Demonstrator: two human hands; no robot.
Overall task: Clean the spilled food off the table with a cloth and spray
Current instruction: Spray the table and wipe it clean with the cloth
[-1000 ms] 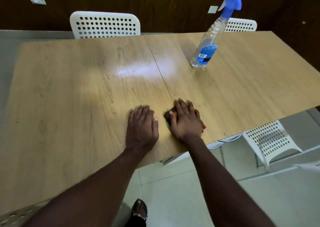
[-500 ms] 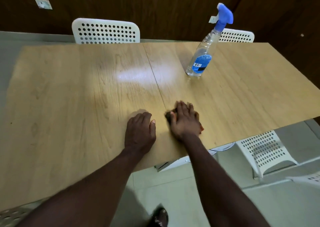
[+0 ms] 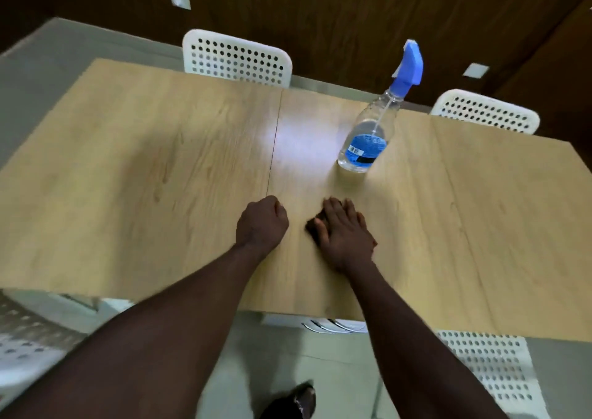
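Note:
My right hand (image 3: 344, 233) lies flat on the wooden table (image 3: 144, 194), pressing down a dark cloth (image 3: 311, 225). Only a small dark edge of the cloth shows at the thumb side. My left hand (image 3: 261, 225) rests beside it to the left, curled into a fist on the tabletop, holding nothing I can see. A clear spray bottle (image 3: 368, 140) with a blue trigger head stands upright just beyond my right hand. No spilled food is visible on the wood.
Two white perforated chairs stand at the far side (image 3: 237, 58) (image 3: 485, 113). Another white chair (image 3: 490, 364) is tucked under the near edge at right, and one sits at lower left (image 3: 28, 332). A dark wall is behind.
My left hand has curled from flat and spread into a fist. Both hands now sit farther in from the near table edge. The view has shifted, with the bottle closer to my right hand.

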